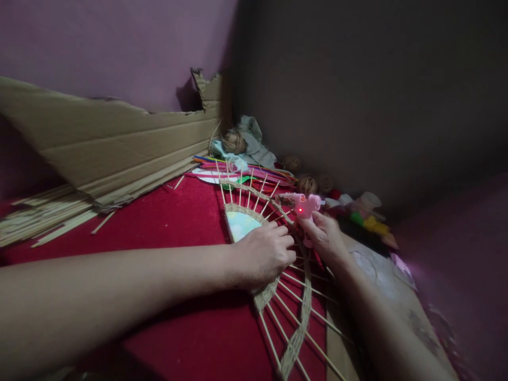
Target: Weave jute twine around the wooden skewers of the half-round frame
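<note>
A half-round frame of thin sticks fans out over red cloth, with a woven twine band [305, 301] crossing the sticks. At its centre is a pale blue-green half disc [241, 224] edged with twine. My left hand [265, 254] lies over this inner part, fingers curled down at the sticks; what they may pinch is hidden. My right hand [323, 235] is wrapped round the handle of a pink glue gun [307, 205], which shows a small red light. Its nozzle points left, above the outer band.
Folded cardboard [138, 137] leans at the back left above a pile of flat sticks [47, 214]. Twine balls [234, 142], grey cloth [254, 145] and coloured strips [254, 172] lie behind the frame. A board [381, 275] is under my right arm.
</note>
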A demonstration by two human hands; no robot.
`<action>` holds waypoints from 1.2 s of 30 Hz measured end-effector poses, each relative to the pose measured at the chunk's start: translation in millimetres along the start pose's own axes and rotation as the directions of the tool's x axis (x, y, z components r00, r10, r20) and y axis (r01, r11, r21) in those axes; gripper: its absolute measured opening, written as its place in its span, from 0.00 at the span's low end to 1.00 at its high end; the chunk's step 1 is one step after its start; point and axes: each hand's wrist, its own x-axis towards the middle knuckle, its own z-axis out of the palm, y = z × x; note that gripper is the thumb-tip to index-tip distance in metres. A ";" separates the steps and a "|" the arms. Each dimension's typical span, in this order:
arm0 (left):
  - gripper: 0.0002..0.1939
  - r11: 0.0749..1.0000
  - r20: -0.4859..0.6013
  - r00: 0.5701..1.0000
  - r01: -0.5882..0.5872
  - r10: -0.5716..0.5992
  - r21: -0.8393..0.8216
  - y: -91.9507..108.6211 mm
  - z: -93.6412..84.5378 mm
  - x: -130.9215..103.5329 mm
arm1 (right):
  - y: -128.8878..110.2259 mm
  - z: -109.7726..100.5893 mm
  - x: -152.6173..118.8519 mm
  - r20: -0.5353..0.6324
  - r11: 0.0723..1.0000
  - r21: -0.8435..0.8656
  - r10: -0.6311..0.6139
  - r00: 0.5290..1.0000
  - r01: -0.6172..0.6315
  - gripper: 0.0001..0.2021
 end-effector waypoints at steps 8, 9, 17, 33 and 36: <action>0.06 1.000 0.000 1.000 0.001 -0.001 -0.010 0.3 0.4 -1.6 | 1.5 -1.2 -2.2 0.003 1.000 0.004 0.019 1.000 -0.019 0.16; 0.06 1.000 0.003 1.000 0.002 -0.002 -0.009 0.2 0.5 -1.7 | 1.6 -1.2 -2.4 -0.004 1.000 0.005 0.024 1.000 -0.024 0.16; 0.05 1.000 0.027 1.000 0.009 -0.009 0.004 0.2 -0.3 -0.7 | 4.7 -0.1 -1.7 0.018 1.000 0.024 0.005 1.000 -0.005 0.15; 0.11 1.000 0.069 0.998 0.014 -0.012 -0.019 -3.8 -1.8 0.6 | -24.1 -102.0 -71.2 -0.156 0.978 0.068 0.203 0.967 -0.195 0.21; 0.13 0.999 0.085 0.996 0.005 -0.002 -0.036 -6.4 -2.1 1.4 | -46.7 -141.2 -106.1 -0.332 0.972 -0.003 0.222 0.917 -0.237 0.20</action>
